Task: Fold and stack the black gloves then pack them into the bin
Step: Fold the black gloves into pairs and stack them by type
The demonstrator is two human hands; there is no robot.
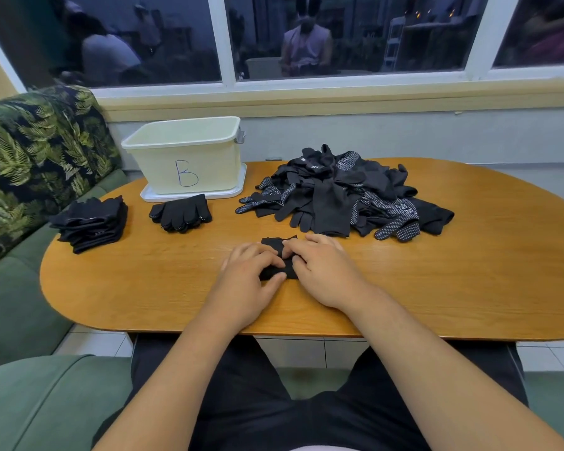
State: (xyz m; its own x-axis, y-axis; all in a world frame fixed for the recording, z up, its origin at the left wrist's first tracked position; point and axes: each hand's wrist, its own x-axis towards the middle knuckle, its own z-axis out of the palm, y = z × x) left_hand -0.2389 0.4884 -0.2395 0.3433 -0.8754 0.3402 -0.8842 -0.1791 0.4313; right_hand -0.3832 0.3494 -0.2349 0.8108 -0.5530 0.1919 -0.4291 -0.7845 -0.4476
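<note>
Closest to me on the feed are black trousers (258, 411) at the lap, just below the near edge of an oval wooden table (469, 271). At the table's near middle, the left hand (249, 278) and right hand (323, 271) both curl their fingers onto a small folded black fabric glove (276, 244), pinching it against the tabletop between them. Sweeping from the left, I see a tall stack of folded black gloves (92, 222) at the table's left end. Next comes a smaller pile of flat black gloves (181, 213), just in front of a cream plastic bin (189, 157) marked B, which stands on a white lid (192, 196). Right of the bin lies a loose heap of unfolded black gloves (339, 196), some dotted white.
</note>
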